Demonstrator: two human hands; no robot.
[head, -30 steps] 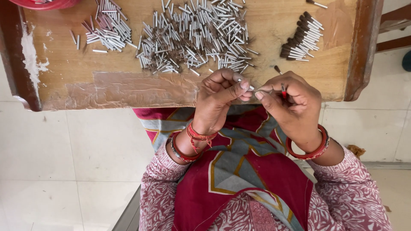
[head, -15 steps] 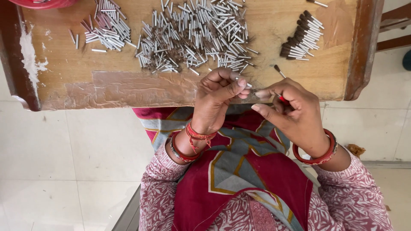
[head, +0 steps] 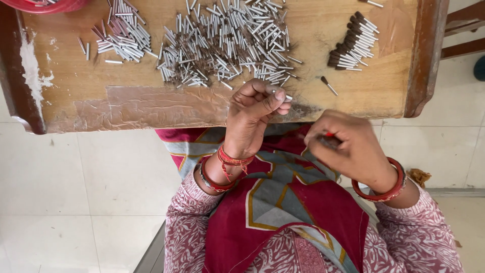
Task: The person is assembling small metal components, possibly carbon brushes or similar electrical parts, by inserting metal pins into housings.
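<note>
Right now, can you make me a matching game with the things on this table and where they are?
Things:
1. big tube pile
2. dark-tipped bundle
3. red bowl
4. left hand

Places:
A. top left corner
B. middle of the table
C. at the table's near edge, pinching a tube
D. right part of the table

Pairs: 1-B, 2-D, 3-A, 4-C

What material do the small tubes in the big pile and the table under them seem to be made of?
Small tubes: probably metal, with a bright silvery shine and thin, straight, even shape. The left hand pinches one of them.
Table: wood, showing brown grain and a darker raised rim; the finish looks worn, with a glossy, tape-like patch near the front.
</note>
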